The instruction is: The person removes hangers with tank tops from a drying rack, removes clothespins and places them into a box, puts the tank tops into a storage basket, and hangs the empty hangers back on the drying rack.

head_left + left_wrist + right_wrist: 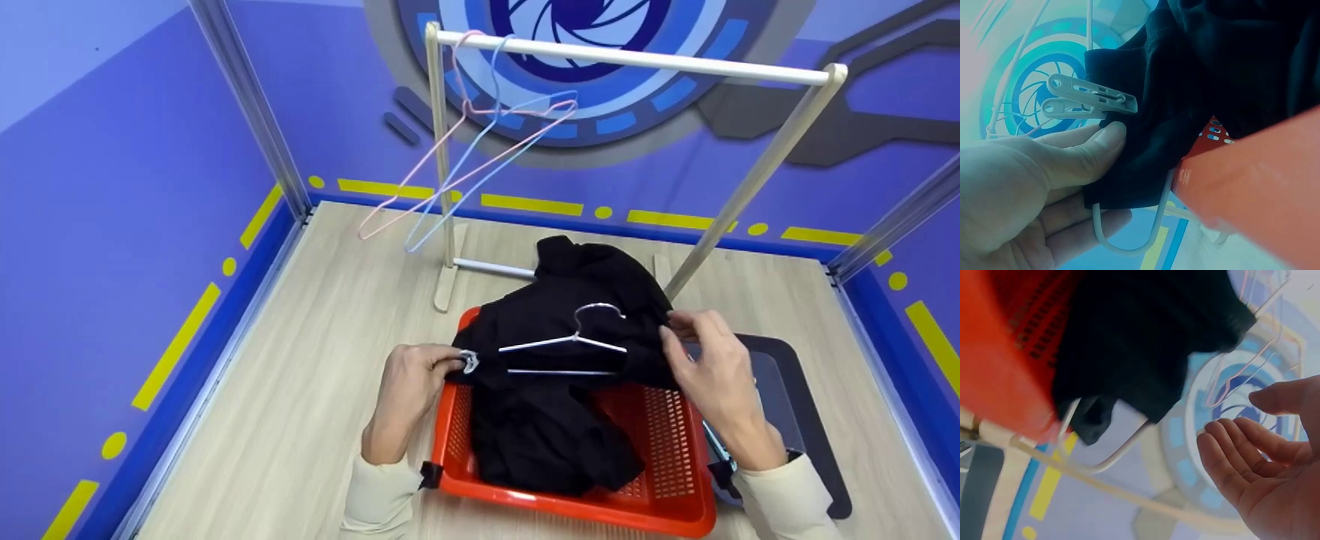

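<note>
A black garment (517, 315) lies over the back of a red basket (525, 496) and droops into it. A white wire hanger (540, 344) runs across the cloth, its hook uppermost and its looped ends poking past the garment's edges in both wrist views. My left hand (409, 382) pinches the garment's left edge, thumb in front and fingers behind. Just above that thumb, a white clothespin (1095, 98) bites the cloth. Beside the garment's right edge, my right hand (1264, 467) has its thumb and fingers apart, with nothing between them.
Behind the basket stands a clothes rack (637, 58). A pink hanger (431, 154) and a blue hanger (495, 75) hang at its left end. A dark grey tray-like thing (795, 390) lies right of the basket. Walls enclose the table at the back and sides.
</note>
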`<state>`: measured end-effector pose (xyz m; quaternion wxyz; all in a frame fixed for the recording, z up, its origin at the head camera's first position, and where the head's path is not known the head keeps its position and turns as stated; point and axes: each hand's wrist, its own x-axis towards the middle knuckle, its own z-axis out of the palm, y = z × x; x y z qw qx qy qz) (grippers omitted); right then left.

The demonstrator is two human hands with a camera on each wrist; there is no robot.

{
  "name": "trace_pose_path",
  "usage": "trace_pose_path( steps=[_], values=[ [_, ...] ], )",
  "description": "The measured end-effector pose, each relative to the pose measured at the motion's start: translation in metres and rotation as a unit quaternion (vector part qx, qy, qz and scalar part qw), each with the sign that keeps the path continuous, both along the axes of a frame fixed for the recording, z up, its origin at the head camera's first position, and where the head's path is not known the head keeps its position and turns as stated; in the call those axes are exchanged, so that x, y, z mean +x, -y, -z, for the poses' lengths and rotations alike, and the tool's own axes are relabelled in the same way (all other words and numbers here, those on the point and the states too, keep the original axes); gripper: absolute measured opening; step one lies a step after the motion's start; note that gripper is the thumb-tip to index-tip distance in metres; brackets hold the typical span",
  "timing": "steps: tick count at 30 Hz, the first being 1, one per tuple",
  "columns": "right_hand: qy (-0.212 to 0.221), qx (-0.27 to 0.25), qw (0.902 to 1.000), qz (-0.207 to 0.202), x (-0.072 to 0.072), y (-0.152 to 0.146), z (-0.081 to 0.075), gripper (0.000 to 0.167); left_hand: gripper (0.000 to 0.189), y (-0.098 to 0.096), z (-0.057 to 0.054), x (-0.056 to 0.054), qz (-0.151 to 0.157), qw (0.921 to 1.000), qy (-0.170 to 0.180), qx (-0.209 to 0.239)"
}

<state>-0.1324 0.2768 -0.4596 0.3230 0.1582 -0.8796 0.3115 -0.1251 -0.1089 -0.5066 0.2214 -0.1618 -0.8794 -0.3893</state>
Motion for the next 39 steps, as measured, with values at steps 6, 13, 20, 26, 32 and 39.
trace_pose_path(
  steps=[6, 13, 20, 26, 32, 39],
  values=[
    [-0.045, 0.015, 0.9977, -0.048, 0.010, 0.018, -0.004, 0.019, 0.011, 0.000, 0.000, 0.000, 0.002, 0.9999, -0.013, -0.006],
    [-0.067, 0.037, 0.9869, -0.142, 0.021, 0.045, -0.007, 0.010, 0.012, -0.001, -0.001, -0.001, 0.001, 0.9998, -0.016, -0.009],
    [-0.054, 0.079, 0.9695, -0.225, 0.028, 0.076, -0.005, 0.020, 0.012, -0.001, 0.001, -0.001, 0.002, 0.9999, -0.012, -0.005],
    [-0.057, 0.118, 0.9589, -0.252, 0.028, 0.101, -0.003, 0.025, 0.012, -0.001, 0.001, 0.000, 0.003, 0.9998, -0.017, -0.005],
    [-0.040, 0.147, 0.9479, -0.280, 0.024, 0.126, 0.002, 0.033, 0.011, 0.000, 0.001, 0.001, 0.002, 1.0000, -0.007, -0.004],
    [-0.047, 0.187, 0.9336, -0.302, 0.012, 0.152, 0.006, 0.041, 0.011, 0.000, 0.001, 0.001, 0.000, 0.9999, -0.003, -0.012]
  ],
)
